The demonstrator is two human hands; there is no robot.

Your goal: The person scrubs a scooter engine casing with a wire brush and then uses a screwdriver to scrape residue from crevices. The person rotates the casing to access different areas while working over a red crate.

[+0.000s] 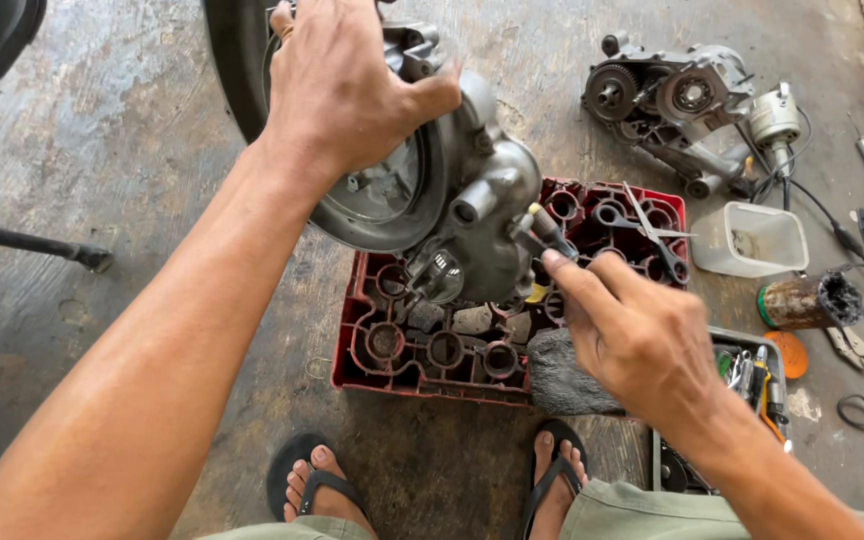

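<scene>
Head view: left hand [337, 85] gripping top of grey engine casing [452, 200], steadying it over red crate [392, 350]. Right hand [632, 335] pinching small dark-handled tool [550, 230], tip touching casing's right side, just above crate. Risk, as judged: casing tipping off crate if left grip slackens; tool slipping under push. Scissors [652, 235] lying on crate's right end.

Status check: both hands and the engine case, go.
Left hand gripping top of engine case. Right hand holding screwdriver against case. Case sits on red crate; scissors lie on crate, apart.
</scene>
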